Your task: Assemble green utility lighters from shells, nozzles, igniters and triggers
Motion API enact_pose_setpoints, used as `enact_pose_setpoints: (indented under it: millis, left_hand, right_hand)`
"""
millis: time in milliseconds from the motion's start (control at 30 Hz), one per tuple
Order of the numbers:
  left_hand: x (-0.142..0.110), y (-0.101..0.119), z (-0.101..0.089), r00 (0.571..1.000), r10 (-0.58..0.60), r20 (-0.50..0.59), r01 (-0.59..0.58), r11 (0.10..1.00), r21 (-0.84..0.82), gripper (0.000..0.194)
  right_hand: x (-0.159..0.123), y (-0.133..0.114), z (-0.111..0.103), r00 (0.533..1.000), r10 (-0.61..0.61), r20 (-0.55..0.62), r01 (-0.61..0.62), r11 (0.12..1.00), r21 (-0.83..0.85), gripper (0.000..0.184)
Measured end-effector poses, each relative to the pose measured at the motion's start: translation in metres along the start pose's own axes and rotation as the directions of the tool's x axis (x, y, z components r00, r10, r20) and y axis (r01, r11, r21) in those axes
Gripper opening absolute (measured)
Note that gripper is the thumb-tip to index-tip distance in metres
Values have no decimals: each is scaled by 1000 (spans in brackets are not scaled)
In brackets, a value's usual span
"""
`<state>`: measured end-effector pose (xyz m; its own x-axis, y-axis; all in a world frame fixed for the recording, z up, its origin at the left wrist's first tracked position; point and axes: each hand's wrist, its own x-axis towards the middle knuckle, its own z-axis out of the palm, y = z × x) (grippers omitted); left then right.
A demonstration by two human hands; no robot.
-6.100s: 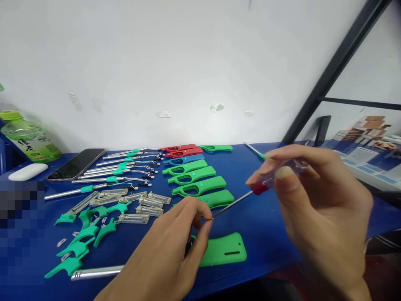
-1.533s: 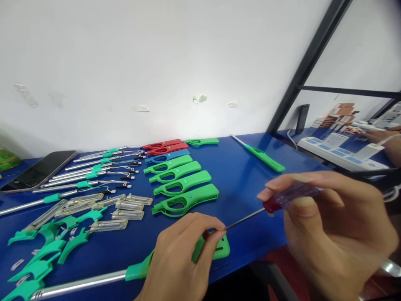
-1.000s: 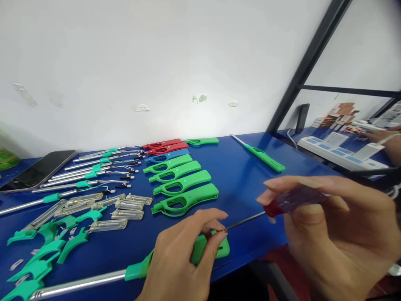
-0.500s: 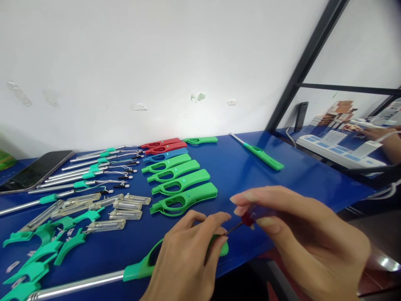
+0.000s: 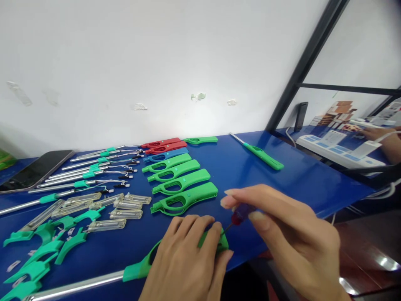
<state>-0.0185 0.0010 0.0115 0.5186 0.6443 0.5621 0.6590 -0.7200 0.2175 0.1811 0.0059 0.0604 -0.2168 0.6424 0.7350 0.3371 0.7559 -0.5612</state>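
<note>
My left hand (image 5: 188, 259) curls its fingers over the green lighter (image 5: 135, 271). My right hand (image 5: 288, 240) pinches the screwdriver (image 5: 239, 214), its tip seemingly against the lighter.

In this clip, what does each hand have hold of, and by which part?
The right hand pinches the screwdriver by its handle; the left hand holds the green lighter by its handle, fingers draped over it.
</note>
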Motion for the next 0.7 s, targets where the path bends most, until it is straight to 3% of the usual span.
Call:
enact_pose_setpoints:
  millis: [133,300,467,600,700]
  left_hand:
    - [-13,-4,-1,997,-3,71,-2,998,65,24]
    - [-17,-5,2,998,-14,62,11,999,50,27]
    - [-18,-6,3,998,-9,58,5,998,59,27]
    - [-19,-5,4,996,-19,85,15,998,57,30]
    - [-19,-4,4,996,-28,89,23,998,52,30]
  right_hand:
    - [-1,0,2,1000,21,-22,-20,1000,17,40]
    - [2,1,9,996,14,-92,-14,1000,-2,33]
    - [3,3,12,998,48,-39,-46,998,51,37]
    - [4,3,12,993,18,-114,-12,998,57,36]
    - [3,1,11,999,18,-44,-15,998,56,28]
